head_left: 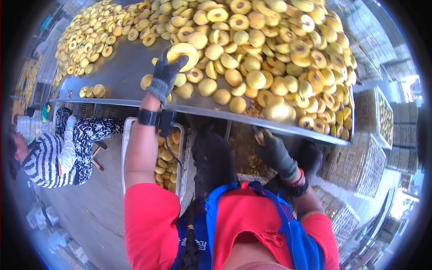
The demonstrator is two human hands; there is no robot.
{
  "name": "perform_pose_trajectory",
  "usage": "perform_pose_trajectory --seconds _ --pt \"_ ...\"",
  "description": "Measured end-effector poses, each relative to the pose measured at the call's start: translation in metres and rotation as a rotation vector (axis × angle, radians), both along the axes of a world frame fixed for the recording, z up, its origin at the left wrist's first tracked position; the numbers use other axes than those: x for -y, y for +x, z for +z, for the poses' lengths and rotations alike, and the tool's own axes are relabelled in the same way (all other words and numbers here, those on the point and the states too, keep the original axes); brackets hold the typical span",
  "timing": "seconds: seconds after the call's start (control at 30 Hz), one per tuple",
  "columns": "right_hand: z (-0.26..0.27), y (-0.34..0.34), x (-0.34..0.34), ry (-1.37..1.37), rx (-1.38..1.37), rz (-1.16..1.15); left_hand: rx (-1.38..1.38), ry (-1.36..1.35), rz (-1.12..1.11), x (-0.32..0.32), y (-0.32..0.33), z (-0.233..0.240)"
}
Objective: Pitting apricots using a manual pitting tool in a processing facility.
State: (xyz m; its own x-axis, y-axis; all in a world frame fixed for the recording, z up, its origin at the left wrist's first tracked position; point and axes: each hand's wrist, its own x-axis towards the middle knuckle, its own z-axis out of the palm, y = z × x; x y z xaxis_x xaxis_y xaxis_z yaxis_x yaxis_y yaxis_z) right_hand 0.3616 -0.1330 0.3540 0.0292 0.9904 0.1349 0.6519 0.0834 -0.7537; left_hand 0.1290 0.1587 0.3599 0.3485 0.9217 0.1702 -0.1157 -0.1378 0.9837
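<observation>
My left hand (165, 72), in a dark knit glove, is raised above the metal table (125, 64) and holds a yellow halved stone fruit (184, 55), its cut face and brown centre showing. Many more halved yellow fruits (256, 79) are heaped on the table to its right and behind. My right hand (275, 152), also gloved, is closed below the table's front edge, around something with a light brown part and a thin dark end; a small tool is likely but its kind is unclear. A blurred yellow fruit (279, 111) lies near the edge just above that hand.
A white crate (184, 158) of fruit halves stands below the table at left. A container with brown bits (246, 148) is between my legs. A person in a striped top (50, 158) sits at far left. Stacked crates (357, 165) stand at right. The table's metal rim (216, 113) runs across.
</observation>
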Motion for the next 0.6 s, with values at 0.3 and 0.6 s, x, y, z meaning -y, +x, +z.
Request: perform_pose_trajectory --seconds 0.3,0.6 --pt "0.058 -0.03 0.018 0.327 0.051 -0.062 0.127 0.129 0.014 0.203 0.065 0.036" --pt "0.054 -0.032 0.074 0.259 -0.056 -0.104 0.015 0.458 0.112 0.287 0.083 0.031"
